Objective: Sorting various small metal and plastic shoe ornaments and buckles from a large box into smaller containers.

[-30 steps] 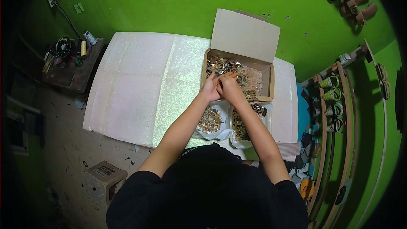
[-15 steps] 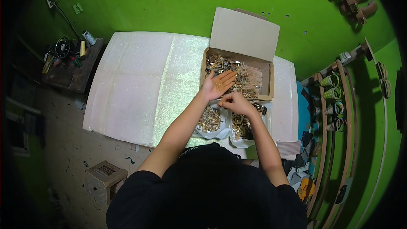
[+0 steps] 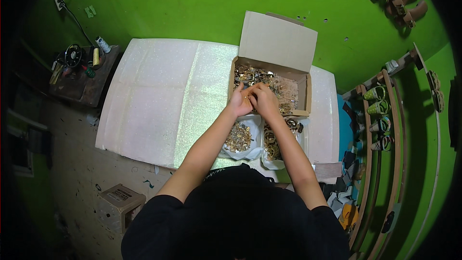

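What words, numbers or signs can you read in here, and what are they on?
Brown stool: dark printing on top, too small and blurred to read.
Black shirt: pale marks near its front edge, maybe lettering, too small to read.
I can make out no other words, numbers or signs.

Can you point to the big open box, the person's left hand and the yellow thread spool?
Open box [image 3: 303, 93], head view: its right wall.
Left hand [image 3: 241, 102], head view: middle of the hand.
Yellow thread spool [image 3: 96, 57], head view: wound thread.
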`<state>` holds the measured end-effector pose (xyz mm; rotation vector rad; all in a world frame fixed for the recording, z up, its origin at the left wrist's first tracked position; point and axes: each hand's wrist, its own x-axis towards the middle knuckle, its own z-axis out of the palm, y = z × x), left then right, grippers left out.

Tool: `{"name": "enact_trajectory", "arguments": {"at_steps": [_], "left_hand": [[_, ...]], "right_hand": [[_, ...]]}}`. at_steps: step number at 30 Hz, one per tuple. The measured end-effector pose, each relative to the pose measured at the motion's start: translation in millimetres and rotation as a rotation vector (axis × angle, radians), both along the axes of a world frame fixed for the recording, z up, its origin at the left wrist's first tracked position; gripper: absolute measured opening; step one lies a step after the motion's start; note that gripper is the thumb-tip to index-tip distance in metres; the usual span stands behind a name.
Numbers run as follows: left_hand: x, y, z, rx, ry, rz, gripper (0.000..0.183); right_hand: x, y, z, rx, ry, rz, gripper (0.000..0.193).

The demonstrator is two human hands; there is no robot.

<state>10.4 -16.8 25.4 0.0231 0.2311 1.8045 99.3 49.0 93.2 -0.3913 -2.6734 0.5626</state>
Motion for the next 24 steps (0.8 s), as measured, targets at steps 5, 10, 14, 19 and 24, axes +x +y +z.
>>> {"name": "enact_trajectory", "arguments": {"at_steps": [5, 10, 14, 19, 24], "left_hand": [[-8, 3, -27, 0.204, -0.087, -0.053, 0.060], [0, 4, -15, 0.103, -0.076, -0.068, 0.046], [-4, 6, -21, 0.185, -0.093, -0.114, 0.040], [-4, 8, -23, 0.126, -0.081, -0.106, 0.032], [-5, 9, -30, 0.174, -0.112, -0.110, 0.032]], "right_hand": [[-4, 4, -2, 0.063, 0.105, -0.004, 0.012], [-1, 17, -3, 0.056, 0.175, -0.141, 0.010], [-3, 26, -8, 0.013, 0.204, -0.146, 0.010], [-3, 30, -9, -0.022, 0.212, -0.139, 0.010], [-3, 30, -8, 0.030, 0.249, -0.056, 0.008]]}}
